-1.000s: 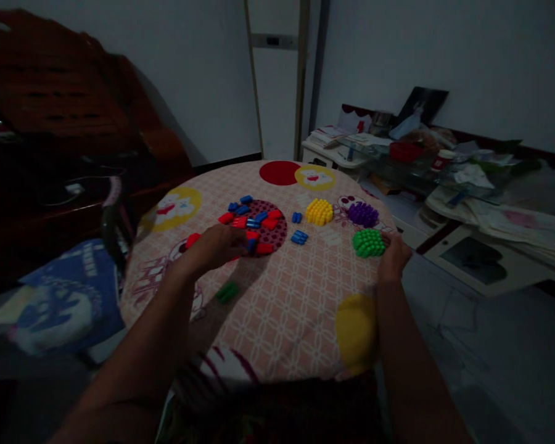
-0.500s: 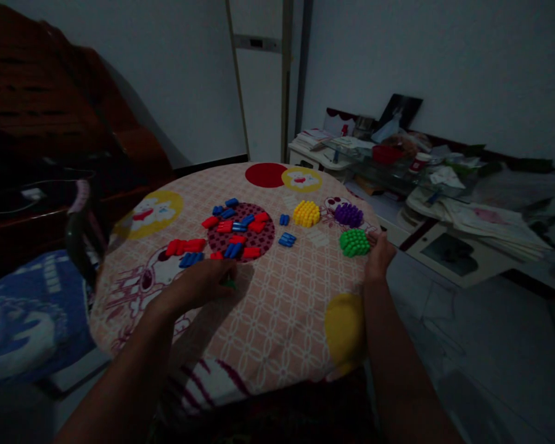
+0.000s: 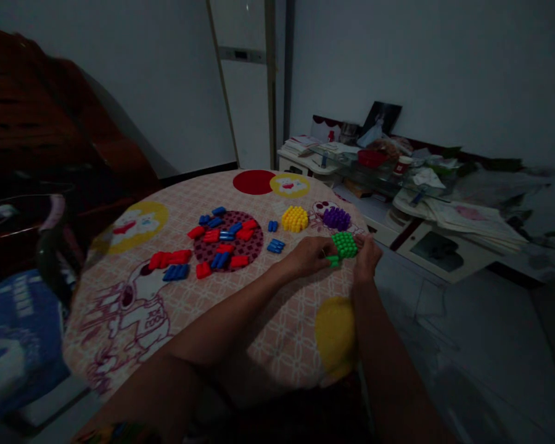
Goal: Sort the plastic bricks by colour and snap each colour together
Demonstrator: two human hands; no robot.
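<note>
My left hand (image 3: 309, 256) reaches across the table with its fingers closed on a small green plastic piece (image 3: 333, 261), right beside the near left edge of the green cluster (image 3: 345, 244). That cluster is a block of many small green knobs. My right hand (image 3: 368, 253) rests against the cluster's right side, its fingers bent and partly hidden; whether it grips the cluster I cannot tell. Behind lie a purple cluster (image 3: 337, 218) and a yellow cluster (image 3: 295, 218). Left of them are loose blue pieces (image 3: 275, 246) and red pieces (image 3: 170, 259).
A patterned cloth covers the round table (image 3: 277, 345). At the left stand a chair with a blue cover (image 3: 18, 333) and a dark wooden bench (image 3: 50, 123). A low cabinet (image 3: 448, 246) at the right carries papers, a red bowl (image 3: 370, 158) and other clutter.
My left hand has moved right, from beside the red and blue pieces to the green cluster, carrying a green piece. My right hand stays by the cluster. The view has shifted slightly.
</note>
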